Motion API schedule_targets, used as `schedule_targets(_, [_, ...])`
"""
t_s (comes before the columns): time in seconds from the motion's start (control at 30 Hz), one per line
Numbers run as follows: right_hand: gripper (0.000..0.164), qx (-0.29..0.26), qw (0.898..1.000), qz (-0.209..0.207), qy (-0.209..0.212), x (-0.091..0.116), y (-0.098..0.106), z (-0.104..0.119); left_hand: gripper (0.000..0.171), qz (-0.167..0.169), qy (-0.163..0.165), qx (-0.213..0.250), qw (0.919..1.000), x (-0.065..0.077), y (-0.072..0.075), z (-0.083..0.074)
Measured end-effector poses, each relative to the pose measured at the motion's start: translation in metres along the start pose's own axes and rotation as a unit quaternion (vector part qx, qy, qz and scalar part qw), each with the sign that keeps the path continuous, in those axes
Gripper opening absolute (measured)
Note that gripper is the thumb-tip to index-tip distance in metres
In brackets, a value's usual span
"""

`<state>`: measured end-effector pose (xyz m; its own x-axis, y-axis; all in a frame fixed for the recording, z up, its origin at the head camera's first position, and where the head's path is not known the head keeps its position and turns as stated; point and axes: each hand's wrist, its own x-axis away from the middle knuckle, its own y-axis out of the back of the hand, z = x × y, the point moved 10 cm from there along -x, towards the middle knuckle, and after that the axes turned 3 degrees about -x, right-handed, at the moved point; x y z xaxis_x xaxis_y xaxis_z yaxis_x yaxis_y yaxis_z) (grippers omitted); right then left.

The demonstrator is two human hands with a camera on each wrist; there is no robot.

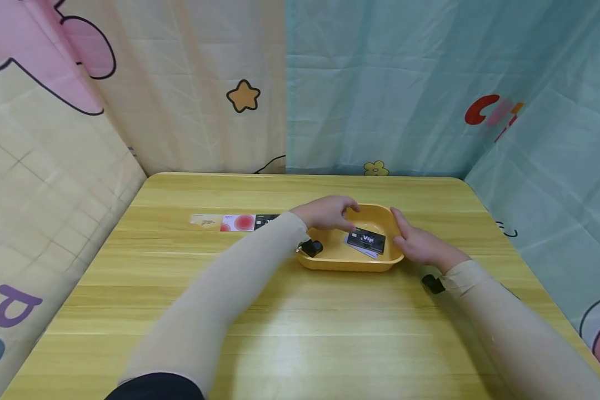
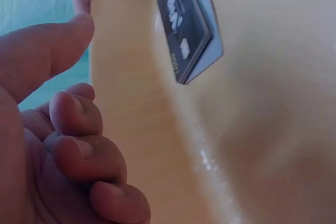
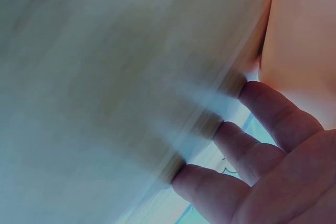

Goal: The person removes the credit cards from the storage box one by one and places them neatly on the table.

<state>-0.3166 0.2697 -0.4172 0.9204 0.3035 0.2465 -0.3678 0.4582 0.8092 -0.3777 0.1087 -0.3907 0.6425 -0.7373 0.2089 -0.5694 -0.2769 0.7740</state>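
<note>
A yellow plastic basket (image 1: 347, 265) stands on the table. In it lies a small stack of cards, with a black "Vip" card (image 1: 366, 240) on top and a pale card (image 2: 214, 56) sticking out beneath. My left hand (image 1: 325, 212) hovers over the basket's left side, fingers loosely bent with nothing in them; the left wrist view shows its thumb apart from the fingers. At the right end, my right hand (image 1: 422, 244) grips the basket's rim between thumb and forefinger. Its other fingers (image 3: 210, 184) touch the tabletop in the right wrist view.
Left of the basket, cards lie in a row on the wooden table (image 1: 320, 344): a beige card (image 1: 206, 222), a pink-and-white card (image 1: 238, 223) and a black card (image 1: 265, 220), partly hidden by the left forearm. Printed curtains (image 1: 380, 83) hang behind and beside the table.
</note>
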Motion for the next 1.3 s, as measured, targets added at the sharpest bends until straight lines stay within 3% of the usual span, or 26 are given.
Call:
schedule_targets(0.2, [0.077,-0.001,1.000,-0.001,0.000,-0.001,-0.001,0.001,0.063,0.025,0.019,-0.010,0.9995,-0.010,-0.018,0.006])
schedule_targets(0.43, [0.076,0.000,1.000,0.001,0.004,-0.001,-0.002,0.003,0.069,0.060,0.073,0.043,0.9946,-0.006,-0.034,0.020])
schedule_targets(0.87, [0.077,0.001,1.000,0.001,-0.006,-0.001,-0.001,0.000,0.060,0.047,0.069,-0.040,0.9957,-0.023,-0.041,0.034])
schedule_targets(1.3, [0.077,-0.001,1.000,-0.001,-0.014,-0.001,0.000,-0.003,0.054,0.031,0.048,-0.075,0.9955,-0.017,-0.038,0.022])
